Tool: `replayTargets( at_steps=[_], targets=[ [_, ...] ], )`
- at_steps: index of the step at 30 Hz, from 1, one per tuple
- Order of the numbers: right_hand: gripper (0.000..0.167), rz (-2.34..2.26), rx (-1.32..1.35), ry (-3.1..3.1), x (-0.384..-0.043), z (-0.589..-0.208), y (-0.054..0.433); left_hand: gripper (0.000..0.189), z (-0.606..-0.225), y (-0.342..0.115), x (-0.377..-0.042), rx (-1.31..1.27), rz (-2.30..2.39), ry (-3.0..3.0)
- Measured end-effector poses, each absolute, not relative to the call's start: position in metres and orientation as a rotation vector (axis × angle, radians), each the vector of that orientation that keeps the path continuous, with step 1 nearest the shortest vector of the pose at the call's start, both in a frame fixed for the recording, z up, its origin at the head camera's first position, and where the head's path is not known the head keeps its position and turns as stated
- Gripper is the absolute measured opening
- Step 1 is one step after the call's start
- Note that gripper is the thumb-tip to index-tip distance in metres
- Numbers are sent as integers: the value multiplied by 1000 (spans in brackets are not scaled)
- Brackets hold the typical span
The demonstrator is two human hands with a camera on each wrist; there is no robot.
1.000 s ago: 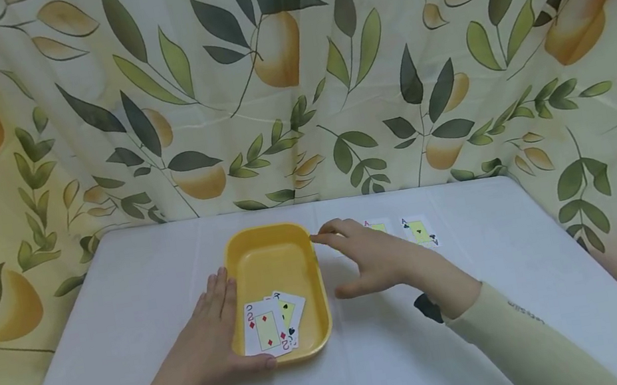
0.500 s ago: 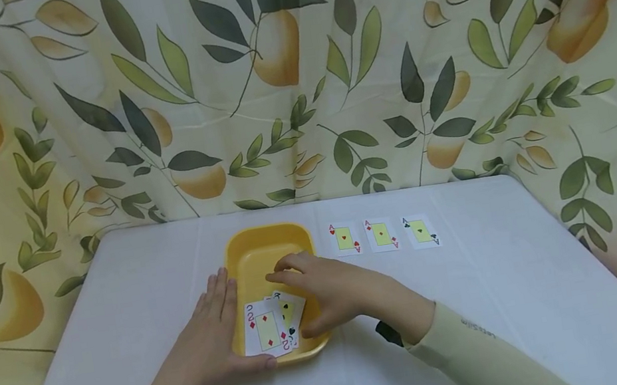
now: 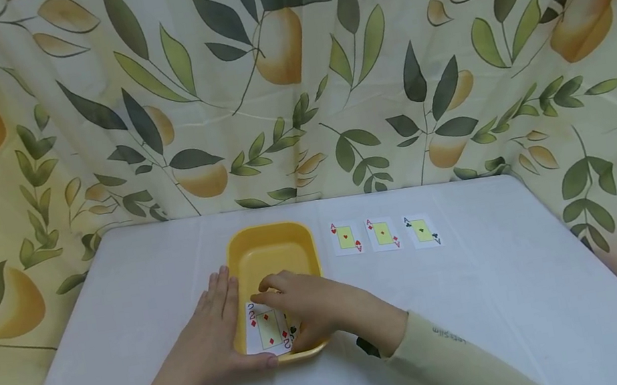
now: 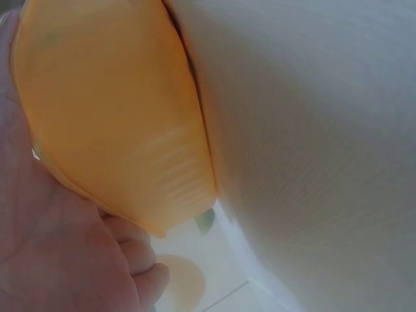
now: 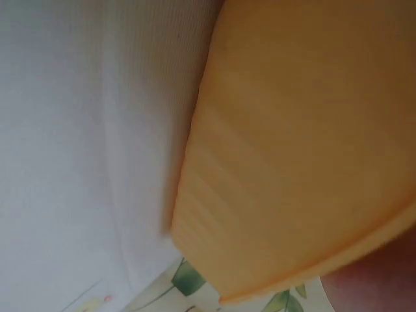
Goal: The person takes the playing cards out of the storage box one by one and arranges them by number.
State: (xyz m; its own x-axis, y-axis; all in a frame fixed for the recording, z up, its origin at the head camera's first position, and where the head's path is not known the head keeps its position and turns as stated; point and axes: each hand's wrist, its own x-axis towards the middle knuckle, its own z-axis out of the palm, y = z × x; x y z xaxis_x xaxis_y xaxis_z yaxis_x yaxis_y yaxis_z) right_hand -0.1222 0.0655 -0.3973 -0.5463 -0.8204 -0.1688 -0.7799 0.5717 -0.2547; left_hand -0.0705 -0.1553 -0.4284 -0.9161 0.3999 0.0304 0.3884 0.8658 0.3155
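Observation:
A yellow plastic tray (image 3: 259,261) stands on the white-covered table. In it lies a two of diamonds (image 3: 268,328), face up, overlapping another playing card (image 3: 292,324) with black pips that is mostly hidden. My left hand (image 3: 206,330) rests along the tray's left rim, fingers straight, thumb on the front rim. My right hand (image 3: 310,303) is inside the tray over the cards, its thumb and fingers spread apart; whether the fingertips touch a card cannot be told. Both wrist views show mainly the tray's outer wall (image 4: 110,117), and the cards are out of sight there.
To the right of the tray, an ace of hearts (image 3: 346,238), an ace of diamonds (image 3: 383,234) and a black-suited ace (image 3: 422,231) lie face up in a row. A curtain (image 3: 292,87) printed with fruit and leaves hangs behind the table (image 3: 512,295).
My right hand has moved left and toward me, from beside the ace row to over the cards in the tray. The ace of hearts has come into view. My left hand stays put.

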Motion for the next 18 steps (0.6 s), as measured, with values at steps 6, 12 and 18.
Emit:
replayTargets(
  at_steps=[6, 12, 18],
  targets=[
    [90, -119, -1339, 2525, -121, -404, 56, 142, -428, -155, -70, 645, 477, 2997],
    [81, -75, -1336, 2514, -122, -411, 50, 141, -429, -156, -70, 642, 473, 2988],
    [76, -93, -1307, 2526, -124, -413, 46, 140, -427, -156, -70, 645, 479, 2993]
  ],
)
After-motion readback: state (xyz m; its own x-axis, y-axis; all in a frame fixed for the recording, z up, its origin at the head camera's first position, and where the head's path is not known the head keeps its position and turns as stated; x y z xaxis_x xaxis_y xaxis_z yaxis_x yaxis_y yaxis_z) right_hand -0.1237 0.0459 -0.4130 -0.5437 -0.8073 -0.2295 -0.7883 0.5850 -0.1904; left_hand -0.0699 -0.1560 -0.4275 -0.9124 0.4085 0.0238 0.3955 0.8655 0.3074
